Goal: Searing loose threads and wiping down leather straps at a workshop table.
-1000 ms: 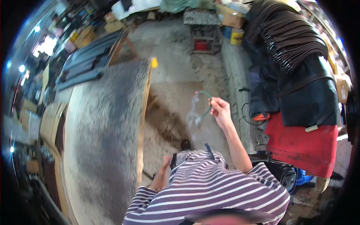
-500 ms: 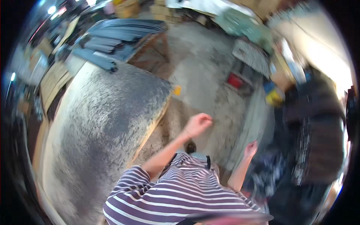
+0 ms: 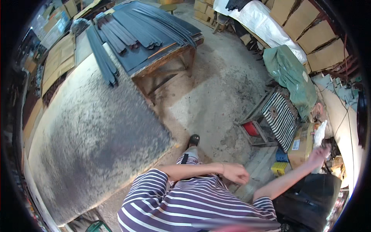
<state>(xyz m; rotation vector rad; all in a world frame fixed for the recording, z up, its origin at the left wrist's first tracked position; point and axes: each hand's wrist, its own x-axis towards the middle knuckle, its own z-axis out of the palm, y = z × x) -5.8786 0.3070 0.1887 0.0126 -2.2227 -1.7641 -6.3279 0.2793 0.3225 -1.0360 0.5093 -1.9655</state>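
My left hand (image 3: 235, 174) hangs across the front of my striped shirt, fingers loosely curled, with nothing visible in them. My right hand (image 3: 318, 154) is stretched out to the far right, beside a white crumpled item (image 3: 319, 135) above a cardboard box (image 3: 300, 143); it is blurred, and whether it holds anything is unclear. Below that arm lies dark sheet material (image 3: 317, 203).
A large stained board (image 3: 96, 127) fills the left, adjoining a wooden table (image 3: 162, 62) with dark strips (image 3: 147, 31). A low stand with striped fabric (image 3: 278, 116), a green tarp (image 3: 288, 77) and flattened cartons (image 3: 301, 23) line the right. My foot (image 3: 193, 141) is on concrete floor.
The view has swung to the right. My right hand has moved out to the right; the green ring it held earlier is no longer visible. My left arm has come across my body.
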